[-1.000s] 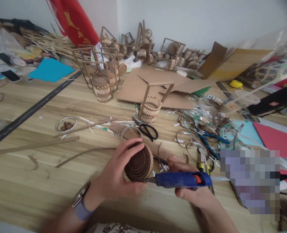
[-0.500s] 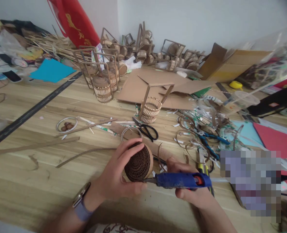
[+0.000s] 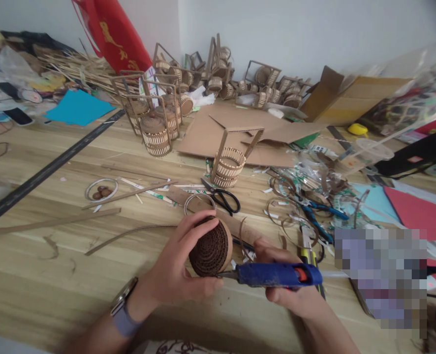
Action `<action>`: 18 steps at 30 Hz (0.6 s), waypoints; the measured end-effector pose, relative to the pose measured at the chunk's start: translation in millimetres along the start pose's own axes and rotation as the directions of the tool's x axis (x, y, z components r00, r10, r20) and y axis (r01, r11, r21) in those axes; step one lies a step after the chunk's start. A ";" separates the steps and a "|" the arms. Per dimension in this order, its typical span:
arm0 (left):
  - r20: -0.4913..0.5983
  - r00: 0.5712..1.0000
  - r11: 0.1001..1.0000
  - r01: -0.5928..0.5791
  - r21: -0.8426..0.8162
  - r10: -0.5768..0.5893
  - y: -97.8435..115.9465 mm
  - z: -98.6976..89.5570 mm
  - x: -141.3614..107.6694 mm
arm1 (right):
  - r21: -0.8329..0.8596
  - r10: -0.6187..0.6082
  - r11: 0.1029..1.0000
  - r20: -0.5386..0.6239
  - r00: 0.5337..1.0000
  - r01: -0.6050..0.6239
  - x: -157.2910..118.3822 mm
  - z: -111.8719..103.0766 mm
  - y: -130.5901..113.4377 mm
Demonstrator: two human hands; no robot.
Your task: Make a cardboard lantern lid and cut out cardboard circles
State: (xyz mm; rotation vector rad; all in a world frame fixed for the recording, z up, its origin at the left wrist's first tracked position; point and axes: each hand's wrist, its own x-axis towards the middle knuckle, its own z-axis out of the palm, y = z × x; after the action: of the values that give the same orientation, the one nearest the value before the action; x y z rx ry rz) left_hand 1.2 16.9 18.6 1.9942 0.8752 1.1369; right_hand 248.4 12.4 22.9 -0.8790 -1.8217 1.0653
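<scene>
My left hand (image 3: 181, 260) is closed round a coiled cardboard roll (image 3: 209, 248), its dark spiral of corrugated edges facing me. In my right hand (image 3: 288, 290) lies a blue hot glue gun (image 3: 277, 274), held level. Its metal nozzle points left and meets the lower right edge of the roll, beside my left thumb. A clear glue stick (image 3: 334, 274) sticks out of the gun's back end. Just beyond the roll lies a pale ring (image 3: 199, 204). Black-handled scissors (image 3: 225, 199) rest behind it, near a small slatted bucket (image 3: 230, 167) with a tall handle.
Several finished buckets (image 3: 156, 135) stand at the back left, before a red bag (image 3: 114, 37). Brown beads (image 3: 103, 192) sit inside another ring. Flat cardboard (image 3: 203, 132) lies behind. To the right are blue pliers (image 3: 317, 221), a yellow cutter (image 3: 306, 250) and scraps.
Almost nothing differs. Both hands, the roll and the glue gun hold nearly the same positions, with the nozzle still at the roll's edge.
</scene>
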 end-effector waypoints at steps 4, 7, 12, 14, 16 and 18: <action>-0.004 1.000 1.000 -0.007 -0.001 0.007 -0.1 0.0 0.2 | -0.031 -0.005 0.999 0.005 1.000 0.006 -0.4 -0.8 0.0; -0.003 1.000 1.000 -0.016 -0.003 0.016 -0.8 0.2 0.3 | -0.035 -0.001 0.999 -0.004 1.000 0.001 -0.3 -0.9 -0.6; -0.005 1.000 1.000 -0.013 -0.009 0.013 -1.0 0.6 0.2 | -0.038 -0.001 0.999 -0.021 1.000 0.000 0.6 -0.2 -2.1; -0.009 1.000 1.000 -0.008 -0.010 0.008 -0.5 0.7 0.0 | -0.044 0.003 0.999 -0.022 1.000 -0.004 0.6 -0.1 -2.5; -0.008 1.000 1.000 -0.001 -0.009 0.001 -0.1 0.7 -0.3 | -0.055 0.008 0.998 -0.020 1.000 -0.009 0.6 -0.1 -2.9; -0.008 1.000 1.000 0.002 -0.009 -0.002 0.1 0.7 -0.7 | -0.068 0.004 0.998 -0.018 1.000 -0.006 0.6 -0.2 -3.2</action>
State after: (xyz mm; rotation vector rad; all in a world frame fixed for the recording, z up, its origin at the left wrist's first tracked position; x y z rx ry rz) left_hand 1.5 16.1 18.1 1.9822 0.8743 1.1466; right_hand 247.8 11.7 26.0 -0.9311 -1.8510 1.0005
